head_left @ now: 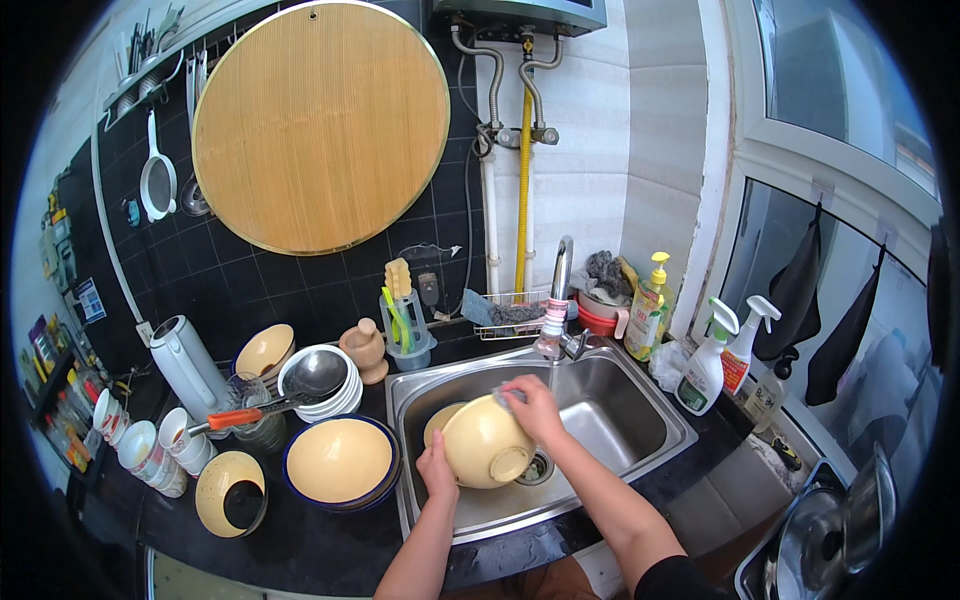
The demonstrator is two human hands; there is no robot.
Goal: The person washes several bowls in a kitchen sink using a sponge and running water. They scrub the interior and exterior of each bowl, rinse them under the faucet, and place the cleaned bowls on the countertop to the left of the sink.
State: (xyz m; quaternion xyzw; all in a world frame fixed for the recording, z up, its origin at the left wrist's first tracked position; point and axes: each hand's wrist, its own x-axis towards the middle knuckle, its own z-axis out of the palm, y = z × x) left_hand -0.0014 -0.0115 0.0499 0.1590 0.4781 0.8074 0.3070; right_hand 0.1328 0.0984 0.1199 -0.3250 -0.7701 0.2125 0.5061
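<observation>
Over the steel sink a pale yellow bowl is tilted on its side, its outside and foot ring facing me. My left hand grips its left edge, the fingers partly hidden behind the wall. At the bowl's upper right rim, my right hand is closed on a grey scrubber pressed against the surface. Behind the held bowl, part of another yellow bowl shows in the sink. A faucet stands at the back, and water appears to run from it.
Left of the sink stand stacked yellow bowls, white bowls under a ladle, a kettle and cups. Spray bottles and a dish soap bottle line the right side. Pot lids lie at the lower right.
</observation>
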